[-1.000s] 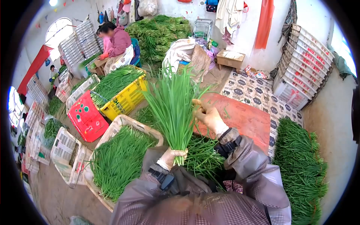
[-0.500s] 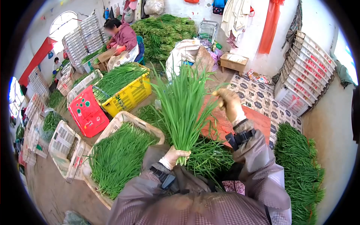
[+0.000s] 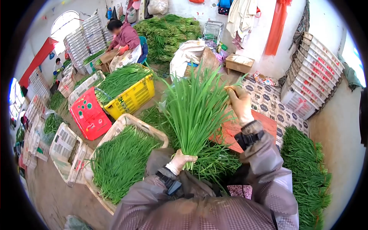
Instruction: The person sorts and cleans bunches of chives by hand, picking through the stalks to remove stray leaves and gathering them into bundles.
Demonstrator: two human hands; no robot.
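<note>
My gloved left hand point(image 3: 181, 161) is closed round the lower stems of a bunch of garlic chives point(image 3: 195, 111). The long flat leaves stand upright and fan out above it. At the bunch's right side, my gloved right hand point(image 3: 238, 102) is raised with its fingers pinched together at the leaf tips. A green leaf end sticks out beyond those fingers. Below the bunch, more loose chives point(image 3: 214, 163) lie by my lap. A whitish crate point(image 3: 164, 138) filled with chives is just left of my left hand.
A red board point(image 3: 264, 128) lies ahead on the right. A yellow crate point(image 3: 132, 100) of chives stands forward left, with a red panel point(image 3: 90, 115) against it. Bundled chives point(image 3: 304, 176) line the right wall below stacked crates point(image 3: 312, 73). Another person point(image 3: 128, 38) sits farther back.
My right hand has moved slightly right and its fingers have closed at the leaf tips. The bunch has spread wider towards the right. My left hand keeps its grip.
</note>
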